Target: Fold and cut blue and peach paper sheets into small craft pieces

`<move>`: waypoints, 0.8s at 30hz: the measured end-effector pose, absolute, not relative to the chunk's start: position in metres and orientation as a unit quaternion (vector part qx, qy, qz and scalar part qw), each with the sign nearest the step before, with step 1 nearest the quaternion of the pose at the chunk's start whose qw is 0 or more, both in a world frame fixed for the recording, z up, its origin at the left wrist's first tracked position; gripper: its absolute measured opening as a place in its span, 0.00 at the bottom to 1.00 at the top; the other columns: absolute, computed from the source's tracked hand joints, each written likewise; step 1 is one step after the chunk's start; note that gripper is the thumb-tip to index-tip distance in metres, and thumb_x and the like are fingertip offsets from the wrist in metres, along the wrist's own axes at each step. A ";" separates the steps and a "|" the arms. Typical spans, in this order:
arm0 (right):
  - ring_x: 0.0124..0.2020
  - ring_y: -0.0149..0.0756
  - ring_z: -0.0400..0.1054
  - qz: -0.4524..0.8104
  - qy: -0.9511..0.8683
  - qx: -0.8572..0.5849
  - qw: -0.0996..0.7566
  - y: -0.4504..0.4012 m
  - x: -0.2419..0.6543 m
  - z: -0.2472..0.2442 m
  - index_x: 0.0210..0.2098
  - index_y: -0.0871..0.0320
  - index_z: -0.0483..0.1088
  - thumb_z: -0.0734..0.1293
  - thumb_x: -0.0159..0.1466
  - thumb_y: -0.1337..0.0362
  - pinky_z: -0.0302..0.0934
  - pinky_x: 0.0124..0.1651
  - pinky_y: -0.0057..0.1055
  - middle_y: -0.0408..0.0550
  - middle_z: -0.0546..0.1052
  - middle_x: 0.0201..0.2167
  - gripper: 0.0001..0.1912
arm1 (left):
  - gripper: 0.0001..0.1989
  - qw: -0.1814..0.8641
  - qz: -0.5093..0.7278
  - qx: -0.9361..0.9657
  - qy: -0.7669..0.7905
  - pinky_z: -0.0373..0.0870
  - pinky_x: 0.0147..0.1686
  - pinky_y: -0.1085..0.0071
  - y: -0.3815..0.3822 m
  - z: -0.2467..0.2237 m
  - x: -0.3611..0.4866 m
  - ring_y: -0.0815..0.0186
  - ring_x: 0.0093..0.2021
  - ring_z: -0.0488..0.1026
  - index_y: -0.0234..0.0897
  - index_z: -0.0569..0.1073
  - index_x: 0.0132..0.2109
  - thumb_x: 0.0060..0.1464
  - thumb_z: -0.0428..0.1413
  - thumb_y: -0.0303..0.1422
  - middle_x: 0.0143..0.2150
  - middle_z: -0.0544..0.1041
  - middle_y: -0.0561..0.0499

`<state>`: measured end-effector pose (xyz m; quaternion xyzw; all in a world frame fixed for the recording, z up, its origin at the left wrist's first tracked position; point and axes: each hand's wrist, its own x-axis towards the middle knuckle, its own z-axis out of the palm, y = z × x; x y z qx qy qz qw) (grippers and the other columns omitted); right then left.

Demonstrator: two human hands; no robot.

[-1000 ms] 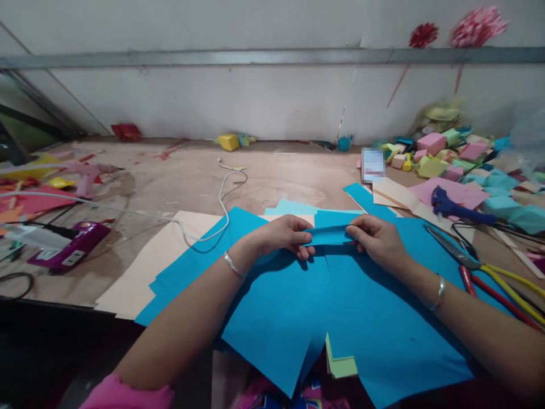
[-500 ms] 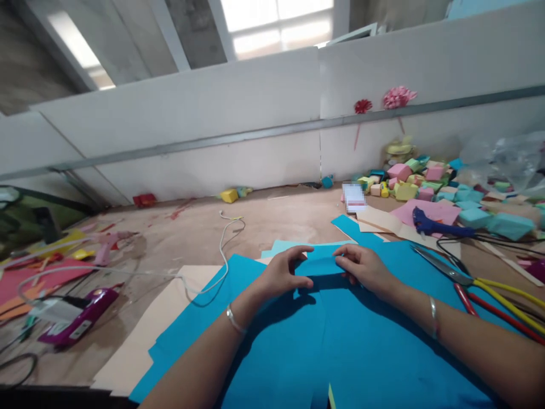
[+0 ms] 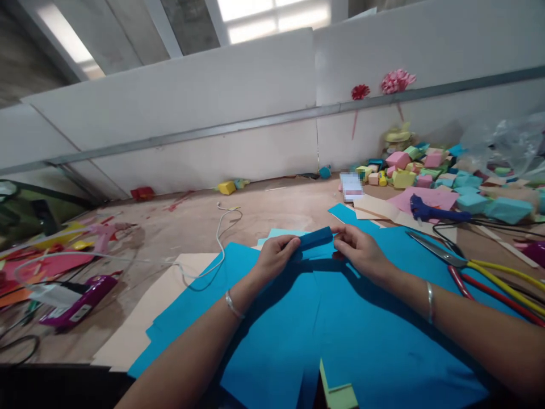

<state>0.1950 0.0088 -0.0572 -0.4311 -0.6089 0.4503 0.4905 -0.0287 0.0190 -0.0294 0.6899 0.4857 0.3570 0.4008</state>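
Note:
A narrow folded strip of blue paper (image 3: 315, 239) is held up above large blue sheets (image 3: 272, 318). My left hand (image 3: 279, 254) pinches its left end between thumb and fingers. At the strip's right end is my right hand (image 3: 354, 247), its fingers curled and closed on that end. The lower edge of the strip shows a lighter blue flap between the hands. Both hands cast shadows on the sheets beneath. A pale green folded paper piece (image 3: 340, 396) shows at the bottom edge of the view.
Scissors (image 3: 457, 261) with red and yellow handles lie on the right, near a blue glue gun (image 3: 438, 211). Paper boxes (image 3: 426, 165) are piled behind. A purple power strip (image 3: 80, 304) and white cable (image 3: 219, 236) lie left, and a pink glue gun (image 3: 104, 237) beyond.
The blue strip has turned from a flat, light face to a darker folded one, tilted up at the right. My left fingers have closed on its end. The view has dipped slightly.

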 end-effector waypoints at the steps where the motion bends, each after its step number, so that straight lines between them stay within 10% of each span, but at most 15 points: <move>1: 0.28 0.35 0.72 0.441 -0.614 -0.433 0.491 0.009 0.195 -0.058 0.42 0.56 0.66 0.66 0.58 0.59 0.67 0.32 0.32 0.40 0.72 0.27 0.13 | 0.22 0.399 0.365 0.687 0.486 0.53 0.24 0.74 0.019 -0.030 -0.028 0.71 0.25 0.57 0.34 0.68 0.24 0.56 0.55 0.48 0.21 0.60 0.55; 11: 0.36 0.37 0.71 0.277 -0.746 -0.438 0.419 0.000 0.203 -0.055 0.48 0.55 0.71 0.64 0.61 0.66 0.66 0.39 0.35 0.46 0.76 0.36 0.15 | 0.21 0.415 0.405 0.661 0.477 0.50 0.24 0.74 0.016 -0.027 -0.025 0.71 0.25 0.54 0.36 0.66 0.26 0.55 0.54 0.49 0.23 0.58 0.56; 24: 0.41 0.38 0.68 0.118 -0.812 -0.382 0.424 -0.007 0.207 -0.047 0.27 0.56 0.71 0.62 0.56 0.78 0.63 0.42 0.34 0.49 0.71 0.38 0.12 | 0.19 0.387 0.416 0.637 0.521 0.53 0.24 0.73 0.023 -0.031 -0.031 0.71 0.23 0.55 0.37 0.65 0.24 0.56 0.54 0.45 0.21 0.57 0.57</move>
